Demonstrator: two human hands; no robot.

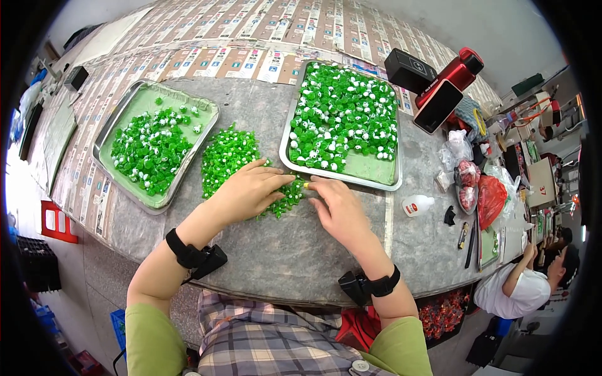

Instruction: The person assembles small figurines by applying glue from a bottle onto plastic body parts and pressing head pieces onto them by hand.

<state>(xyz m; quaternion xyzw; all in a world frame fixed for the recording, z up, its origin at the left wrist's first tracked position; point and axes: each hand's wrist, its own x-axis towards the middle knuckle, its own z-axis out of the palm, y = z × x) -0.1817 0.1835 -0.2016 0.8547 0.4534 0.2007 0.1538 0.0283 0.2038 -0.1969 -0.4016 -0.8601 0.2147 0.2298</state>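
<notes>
My left hand (248, 190) lies over a pile of small bright green pieces (231, 153) dotted with white. Its fingers are spread, and the index fingertip and thumb reach in among the loose pieces (289, 195) between my hands. My right hand (340, 210) is at the right edge of these pieces, thumb and index finger apart. A small yellow spot shows at its index fingertip; what it is I cannot make out. Green and white bead-like pieces (152, 150) lie in the left metal tray (108, 128). More of them (342, 113) fill most of the right tray (370, 168).
Right of my hands stand a white bottle (417, 205), a marker (463, 235), a red plastic bag (492, 199), a phone (438, 106), a black box (409, 70) and a red flask (461, 72). A person in white (511, 291) sits at the far right. A red stool (58, 222) is at left.
</notes>
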